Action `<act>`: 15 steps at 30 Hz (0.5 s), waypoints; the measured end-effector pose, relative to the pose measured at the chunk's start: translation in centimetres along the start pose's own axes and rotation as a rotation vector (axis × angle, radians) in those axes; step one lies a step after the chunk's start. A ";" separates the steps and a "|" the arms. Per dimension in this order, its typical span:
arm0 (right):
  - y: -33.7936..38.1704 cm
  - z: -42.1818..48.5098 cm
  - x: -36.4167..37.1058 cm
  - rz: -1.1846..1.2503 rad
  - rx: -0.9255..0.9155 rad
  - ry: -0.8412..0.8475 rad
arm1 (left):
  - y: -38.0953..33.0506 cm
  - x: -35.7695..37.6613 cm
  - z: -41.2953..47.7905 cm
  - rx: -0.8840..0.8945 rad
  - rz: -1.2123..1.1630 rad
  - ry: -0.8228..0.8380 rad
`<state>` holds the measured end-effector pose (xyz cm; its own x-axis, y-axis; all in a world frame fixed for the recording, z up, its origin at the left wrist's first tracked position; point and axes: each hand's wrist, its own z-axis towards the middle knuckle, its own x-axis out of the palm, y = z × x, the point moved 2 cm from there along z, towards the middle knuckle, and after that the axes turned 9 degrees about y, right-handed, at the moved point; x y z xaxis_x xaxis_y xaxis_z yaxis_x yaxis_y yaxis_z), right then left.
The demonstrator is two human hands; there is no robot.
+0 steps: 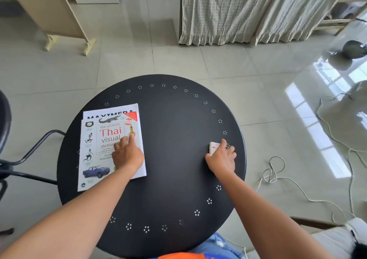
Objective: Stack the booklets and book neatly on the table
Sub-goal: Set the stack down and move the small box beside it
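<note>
The left hand [127,155] lies flat, fingers spread, on the white Thai dictionary [105,149] at nine o'clock. The right hand [221,158] closes over a small white booklet [213,146] at three o'clock; it should lift cleanly, then square corners.

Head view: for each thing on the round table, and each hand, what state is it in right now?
Book: closed, cover up, lying on the larger booklet.
Larger booklet: flat under the book, top edge showing.
Small booklet: flat near the table's right edge, apart from the stack, mostly covered.
Left hand: pressing flat on the book, no grip.
Right hand: laid over the small booklet; grip not clear.
Table: upright.
</note>
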<state>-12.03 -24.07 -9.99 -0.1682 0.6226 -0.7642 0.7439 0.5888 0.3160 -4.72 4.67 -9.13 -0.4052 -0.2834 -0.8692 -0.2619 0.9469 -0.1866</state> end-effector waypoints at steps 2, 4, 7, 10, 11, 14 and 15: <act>1.2 -0.2 0.4 0.017 -0.035 0.001 | 0.5 -0.2 0.1 0.022 0.008 -0.009; 3.1 -0.7 1.3 0.036 -0.092 0.014 | 1.0 -0.4 0.3 0.053 0.037 -0.009; 6.5 -1.7 3.2 0.040 -0.202 0.053 | 1.8 -0.4 0.3 0.100 0.082 -0.005; 9.7 -2.7 5.4 -0.024 -0.289 0.087 | 2.4 -0.2 0.4 0.124 0.111 -0.005; 10.5 -3.0 6.1 -0.047 -0.309 0.095 | 2.4 -0.1 0.3 0.134 0.116 -0.010; 12.7 -3.6 7.9 -0.106 -0.355 0.111 | 2.7 0.0 0.4 0.146 0.115 -0.022; 13.2 -3.8 8.4 -0.122 -0.364 0.113 | 2.8 0.0 0.4 0.148 0.112 -0.025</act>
<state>-6.02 -9.14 -10.08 -0.3269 0.5774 -0.7481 0.4391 0.7938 0.4208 -5.14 7.34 -9.85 -0.4025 -0.1731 -0.8989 -0.0840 0.9848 -0.1521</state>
